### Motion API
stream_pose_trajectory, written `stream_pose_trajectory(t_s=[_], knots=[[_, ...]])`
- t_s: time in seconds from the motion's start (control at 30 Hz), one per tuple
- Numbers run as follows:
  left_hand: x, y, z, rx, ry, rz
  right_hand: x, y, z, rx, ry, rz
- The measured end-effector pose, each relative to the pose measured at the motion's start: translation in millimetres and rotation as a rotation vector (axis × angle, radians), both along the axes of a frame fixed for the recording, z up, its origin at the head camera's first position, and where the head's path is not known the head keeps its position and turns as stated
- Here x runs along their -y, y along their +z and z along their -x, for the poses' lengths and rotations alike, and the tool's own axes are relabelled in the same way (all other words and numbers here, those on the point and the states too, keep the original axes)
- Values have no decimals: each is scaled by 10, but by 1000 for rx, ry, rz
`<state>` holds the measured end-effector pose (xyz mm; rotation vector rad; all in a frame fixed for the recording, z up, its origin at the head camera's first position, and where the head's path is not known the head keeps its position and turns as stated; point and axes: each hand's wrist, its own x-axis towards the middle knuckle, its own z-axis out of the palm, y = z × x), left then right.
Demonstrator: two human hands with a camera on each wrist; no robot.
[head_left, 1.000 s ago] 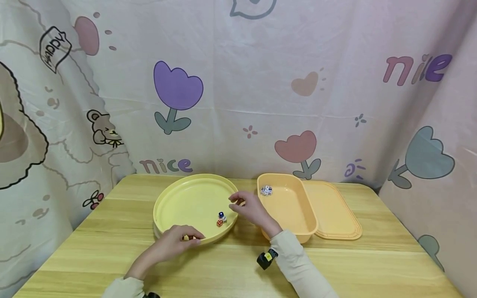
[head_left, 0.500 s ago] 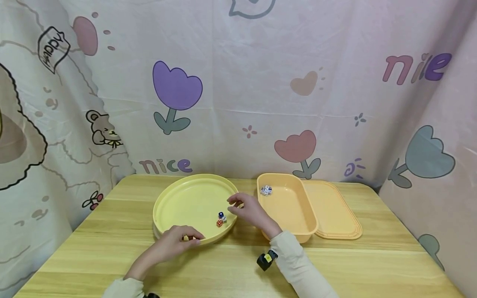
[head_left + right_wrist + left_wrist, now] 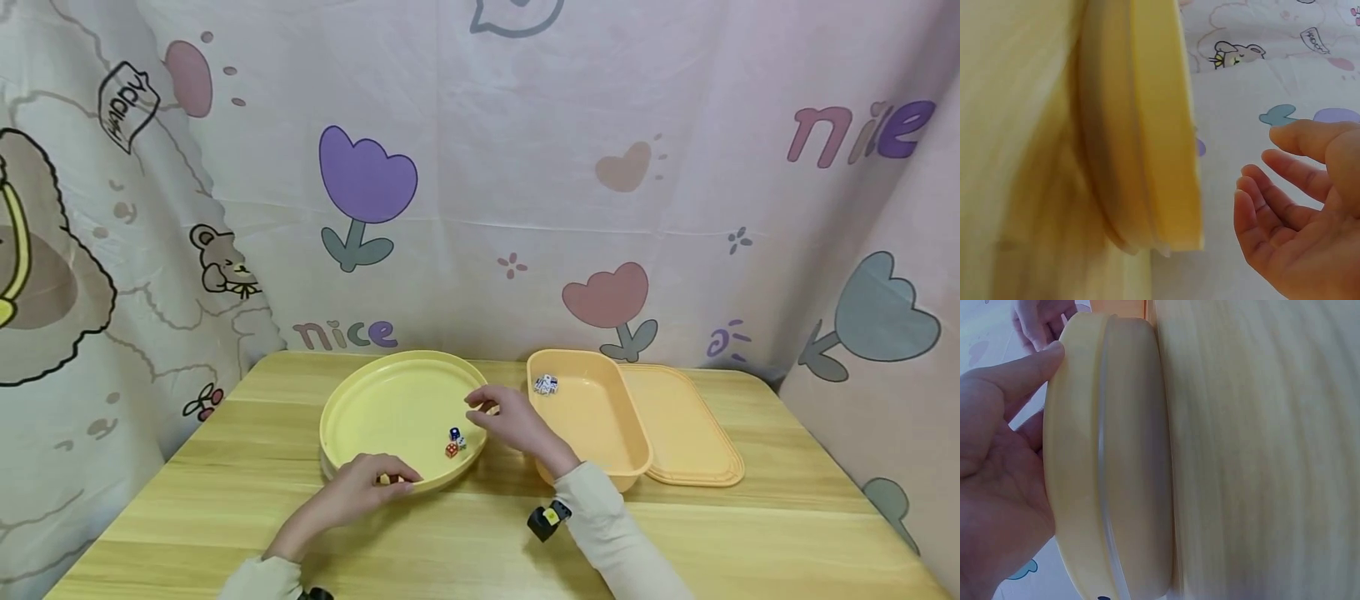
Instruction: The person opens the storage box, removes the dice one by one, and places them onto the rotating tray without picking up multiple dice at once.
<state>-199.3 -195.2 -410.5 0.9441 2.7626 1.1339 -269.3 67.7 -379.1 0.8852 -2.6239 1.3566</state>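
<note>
Head view: the left hand (image 3: 360, 492) grips the near rim of the round yellow tray (image 3: 390, 408) on the wooden table (image 3: 750, 533), fingers curled over the edge. The right hand (image 3: 513, 421) hovers above the tray's right rim with loosely bent fingers; whether it pinches anything, I cannot tell. Three small dice (image 3: 453, 442), blue, white and orange, lie close together inside the tray near its right side. More dice (image 3: 546, 384) sit in the far corner of the orange rectangular bin (image 3: 600, 425), whose lid (image 3: 690, 433) lies just beside it.

Left wrist view: thumb and palm press against the tray's rim.

Right wrist view: the right hand's fingers (image 3: 1279, 200) are relaxed, apart, holding nothing visible, near the tray's edge
</note>
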Motion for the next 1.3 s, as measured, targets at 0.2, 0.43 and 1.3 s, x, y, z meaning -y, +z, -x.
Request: stream_pose_trajectory(t_s=[0.2, 0.43, 1.3], knots=[[6, -9, -5, -12, 14, 4, -78, 247, 85, -50, -31, -39], [18, -11, -10, -13, 13, 0, -289, 532, 364, -47, -77, -57], [3, -16, 0, 12, 22, 14, -959, -79, 1007, 96, -361, 92]])
